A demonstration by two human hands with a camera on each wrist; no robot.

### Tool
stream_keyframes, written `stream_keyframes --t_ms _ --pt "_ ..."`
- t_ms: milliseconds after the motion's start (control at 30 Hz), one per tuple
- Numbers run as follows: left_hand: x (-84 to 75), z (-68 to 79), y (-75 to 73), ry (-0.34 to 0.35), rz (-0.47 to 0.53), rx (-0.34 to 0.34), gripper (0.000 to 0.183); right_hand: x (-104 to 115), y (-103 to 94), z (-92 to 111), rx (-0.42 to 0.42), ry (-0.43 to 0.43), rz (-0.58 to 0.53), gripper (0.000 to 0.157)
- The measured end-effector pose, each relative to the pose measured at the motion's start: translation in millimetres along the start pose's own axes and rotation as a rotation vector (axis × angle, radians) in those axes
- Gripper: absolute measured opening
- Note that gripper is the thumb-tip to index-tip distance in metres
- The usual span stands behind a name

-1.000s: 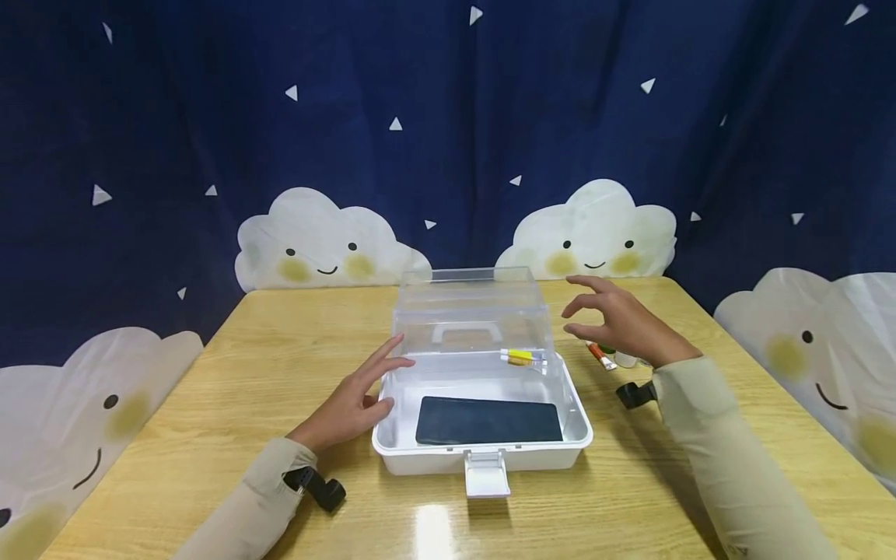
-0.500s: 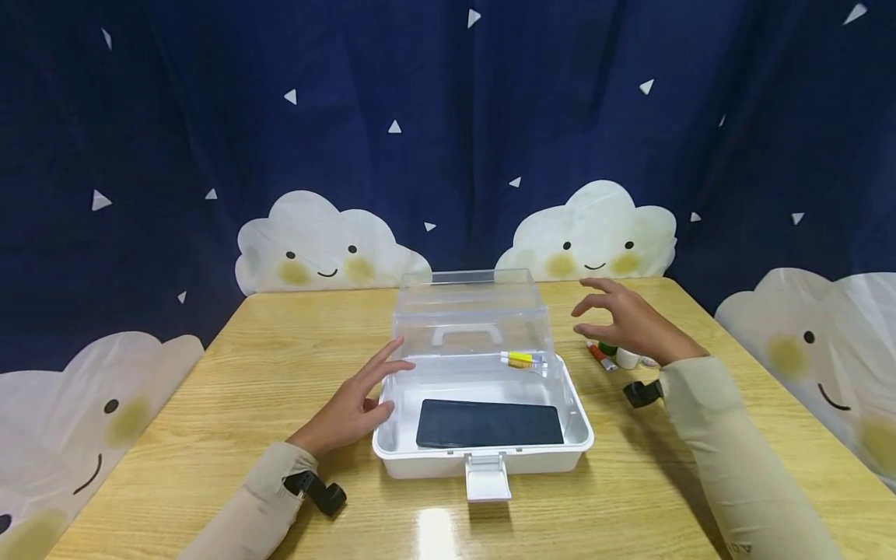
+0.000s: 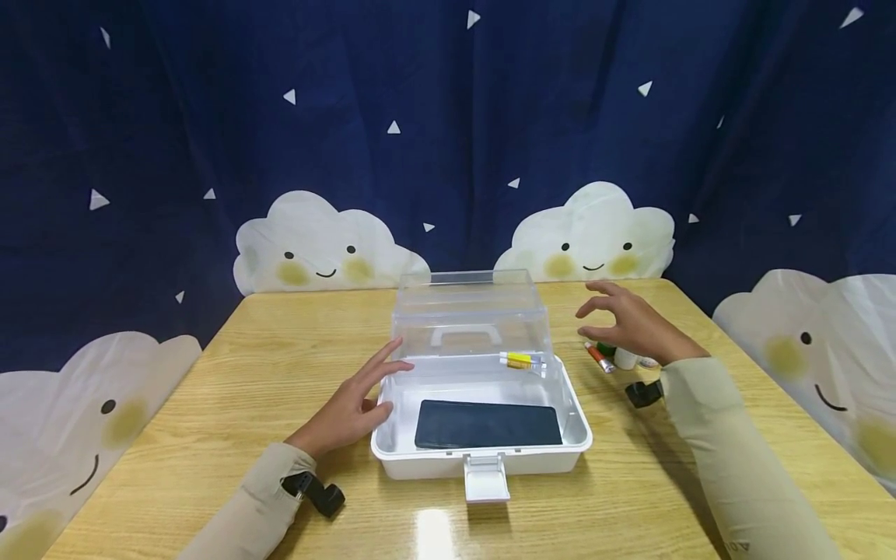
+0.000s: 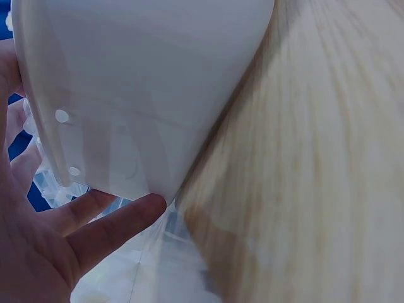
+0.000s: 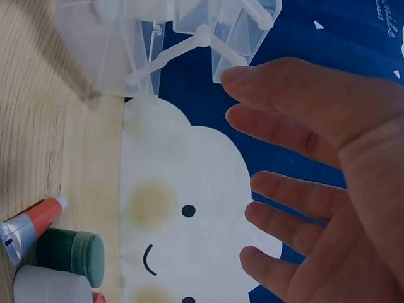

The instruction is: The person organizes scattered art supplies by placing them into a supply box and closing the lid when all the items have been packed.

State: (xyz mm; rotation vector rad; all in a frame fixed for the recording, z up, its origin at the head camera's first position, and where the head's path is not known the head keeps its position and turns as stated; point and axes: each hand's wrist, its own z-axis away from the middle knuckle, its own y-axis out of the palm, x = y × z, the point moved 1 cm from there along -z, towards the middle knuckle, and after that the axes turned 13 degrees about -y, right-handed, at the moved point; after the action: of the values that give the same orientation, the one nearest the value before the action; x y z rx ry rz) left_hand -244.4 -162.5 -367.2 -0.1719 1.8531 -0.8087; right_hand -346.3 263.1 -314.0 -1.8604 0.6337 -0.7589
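Let the spread left hand (image 3: 346,410) steady the white plastic box (image 3: 423,467) at nine o'clock; gently pinch the orange-silver tube (image 3: 598,358), two o'clock, with the empty, parted right hand (image 3: 633,323).

I've got a wood-grain table (image 3: 315,342) in front of me, bright glare (image 3: 434,533) near my side. Navy curtain (image 3: 560,62) behind, white triangles (image 3: 393,128) scattered over it. Back-left cloud (image 3: 322,233) and back-right cloud (image 3: 591,222) at the far edge, smiling, yellow cheeks. Left cloud (image 3: 77,428) and right cloud (image 3: 840,358) flank my table, partly cropped. Right wrist view: pale lettering (image 5: 384,16), too small to read.
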Motion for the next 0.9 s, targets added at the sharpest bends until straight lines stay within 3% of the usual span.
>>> stream_keyframes --t_ms 333,600,900 --pt "5.1 -0.2 2.3 -0.002 0.012 -0.007 0.056 -6 2.9 2 0.027 0.016 -0.006 0.03" --pt "34.0 -6.8 7.8 -0.055 -0.025 -0.031 0.062 -8 2.8 2 0.027 0.01 -0.004 0.033" --pt "35.1 -7.7 7.4 -0.052 -0.006 -0.021 0.062 -7 2.2 3 0.031 0.033 -0.005 0.034"
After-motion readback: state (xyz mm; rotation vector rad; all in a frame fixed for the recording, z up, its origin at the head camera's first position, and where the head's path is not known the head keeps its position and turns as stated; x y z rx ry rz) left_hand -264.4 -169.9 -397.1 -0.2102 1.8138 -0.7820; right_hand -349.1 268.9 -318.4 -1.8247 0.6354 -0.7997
